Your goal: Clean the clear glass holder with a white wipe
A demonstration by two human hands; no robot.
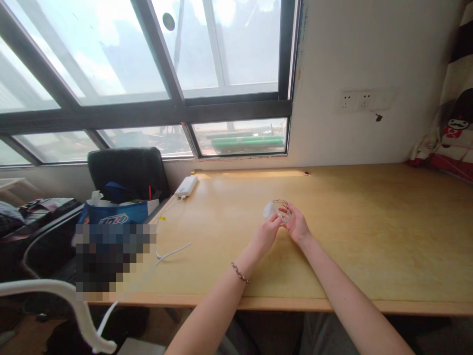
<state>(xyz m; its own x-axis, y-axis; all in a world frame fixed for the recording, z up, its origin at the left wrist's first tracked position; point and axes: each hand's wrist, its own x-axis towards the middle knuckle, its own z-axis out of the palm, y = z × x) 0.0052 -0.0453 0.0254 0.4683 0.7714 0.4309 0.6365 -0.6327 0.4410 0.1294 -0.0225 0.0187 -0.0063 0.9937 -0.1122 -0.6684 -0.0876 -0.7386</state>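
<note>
- Clear ring, exact kind too small to tell: held between both hands, over the middle of the worktop.
- White piece, material unclear: at the ring's left side.
- Left hand: grip pinching the ring's near-left edge, just beside the white piece.
- Right hand: grip curled about the ring's right side.
- Handling, as judged: right hand best steadies lightly, without squashing the ring; left fingertips do the fine work.
- White box with cable: worktop's left side, well apart.
</note>
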